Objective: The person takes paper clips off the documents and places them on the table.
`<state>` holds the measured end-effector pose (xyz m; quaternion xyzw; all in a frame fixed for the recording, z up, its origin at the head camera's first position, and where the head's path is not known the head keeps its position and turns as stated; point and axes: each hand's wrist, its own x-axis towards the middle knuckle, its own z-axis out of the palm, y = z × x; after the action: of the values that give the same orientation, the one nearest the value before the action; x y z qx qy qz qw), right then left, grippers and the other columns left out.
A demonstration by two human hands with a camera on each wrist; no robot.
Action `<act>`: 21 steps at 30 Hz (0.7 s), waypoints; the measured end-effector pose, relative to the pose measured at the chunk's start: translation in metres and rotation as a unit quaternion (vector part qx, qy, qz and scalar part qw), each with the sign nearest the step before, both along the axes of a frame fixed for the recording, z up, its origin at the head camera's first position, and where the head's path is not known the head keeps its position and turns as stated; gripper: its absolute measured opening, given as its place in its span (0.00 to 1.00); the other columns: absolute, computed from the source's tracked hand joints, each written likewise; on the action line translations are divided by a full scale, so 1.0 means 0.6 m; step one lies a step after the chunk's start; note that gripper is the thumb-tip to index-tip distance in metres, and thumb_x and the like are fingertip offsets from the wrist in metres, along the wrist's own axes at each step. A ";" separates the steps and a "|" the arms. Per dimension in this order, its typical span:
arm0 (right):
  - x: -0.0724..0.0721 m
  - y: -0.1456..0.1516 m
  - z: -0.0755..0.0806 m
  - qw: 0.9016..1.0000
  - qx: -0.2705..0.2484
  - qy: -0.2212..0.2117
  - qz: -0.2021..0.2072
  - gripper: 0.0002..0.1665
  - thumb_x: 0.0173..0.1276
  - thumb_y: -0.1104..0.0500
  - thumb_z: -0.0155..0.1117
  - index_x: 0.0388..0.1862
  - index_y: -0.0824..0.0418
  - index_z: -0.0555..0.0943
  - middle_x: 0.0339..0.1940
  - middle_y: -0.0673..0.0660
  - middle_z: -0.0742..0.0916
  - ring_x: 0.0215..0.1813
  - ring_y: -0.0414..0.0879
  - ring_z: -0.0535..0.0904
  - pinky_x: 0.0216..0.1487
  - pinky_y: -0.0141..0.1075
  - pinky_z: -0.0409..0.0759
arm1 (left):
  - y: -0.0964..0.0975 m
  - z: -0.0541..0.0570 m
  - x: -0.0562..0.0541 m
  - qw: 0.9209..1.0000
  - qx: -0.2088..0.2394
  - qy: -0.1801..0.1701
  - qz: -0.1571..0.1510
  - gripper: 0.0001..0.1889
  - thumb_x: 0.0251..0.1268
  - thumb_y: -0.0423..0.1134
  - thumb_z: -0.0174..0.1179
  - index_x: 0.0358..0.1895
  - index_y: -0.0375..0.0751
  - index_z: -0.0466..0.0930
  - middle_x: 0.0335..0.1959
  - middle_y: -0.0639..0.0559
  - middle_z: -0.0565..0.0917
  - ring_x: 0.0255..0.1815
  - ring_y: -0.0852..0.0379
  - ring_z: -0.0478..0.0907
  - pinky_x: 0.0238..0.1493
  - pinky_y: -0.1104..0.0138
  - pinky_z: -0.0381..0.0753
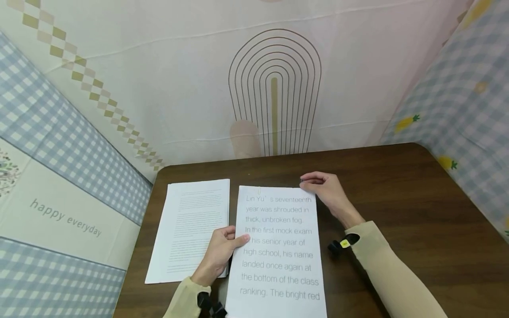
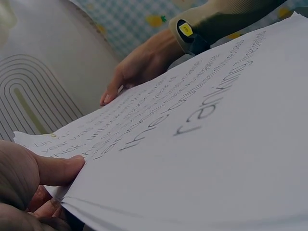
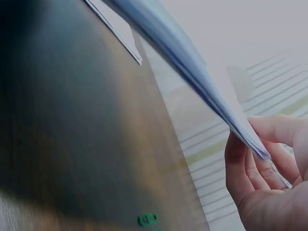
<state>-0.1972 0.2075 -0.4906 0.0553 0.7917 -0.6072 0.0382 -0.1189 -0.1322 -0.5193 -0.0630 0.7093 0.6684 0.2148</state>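
Observation:
A stack of printed sheets [image 1: 278, 265] in large type is held up over the table. My left hand [image 1: 221, 249] grips its left edge, the thumb [image 2: 62, 171] on top and the fingers underneath. At the upper right corner my right hand [image 1: 328, 194] pinches the sheets between thumb and fingers, as the right wrist view shows. A small dark bit shows at these fingertips in the head view; its kind is unclear. A pale yellow paper clip [image 1: 259, 190] sits on the stack's top edge, left of its middle. In the right wrist view the sheets' layered edge [image 3: 202, 91] shows.
A second stack of paper [image 1: 199, 229] in small type lies on the brown table [image 1: 397, 212], left of the held sheets. A small green clip-like piece [image 3: 147, 219] lies on the table in the right wrist view. Patterned cloth [image 1: 179, 88] hangs behind the table.

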 end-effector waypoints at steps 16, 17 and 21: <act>0.023 0.088 -0.013 0.998 -0.057 -0.002 -0.032 0.29 0.78 0.60 0.72 0.69 0.77 0.78 0.43 0.48 0.94 0.42 0.37 0.93 0.52 0.33 0.93 | -0.008 -0.006 -0.001 1.000 -0.004 -0.001 0.007 0.19 0.73 0.31 0.68 0.62 0.25 0.82 0.46 0.37 0.95 0.40 0.51 0.95 0.43 0.63 0.95; 0.026 0.093 -0.016 0.998 -0.052 -0.005 -0.035 0.28 0.78 0.60 0.72 0.69 0.76 0.78 0.43 0.47 0.94 0.42 0.37 0.93 0.52 0.33 0.93 | -0.008 -0.005 -0.002 1.000 -0.005 -0.002 0.007 0.19 0.73 0.31 0.68 0.62 0.25 0.82 0.46 0.37 0.95 0.40 0.51 0.95 0.43 0.63 0.95; 0.035 0.115 -0.029 0.998 -0.038 -0.016 -0.046 0.28 0.79 0.60 0.71 0.69 0.76 0.79 0.43 0.46 0.94 0.42 0.36 0.93 0.52 0.34 0.93 | -0.009 -0.003 -0.006 1.000 -0.002 0.000 0.005 0.18 0.73 0.31 0.68 0.62 0.25 0.82 0.46 0.37 0.95 0.40 0.51 0.95 0.43 0.63 0.95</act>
<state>-0.1760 0.2764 -0.5080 0.0994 0.7641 -0.6369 0.0251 -0.1224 -0.1376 -0.5213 -0.0670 0.7107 0.6678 0.2110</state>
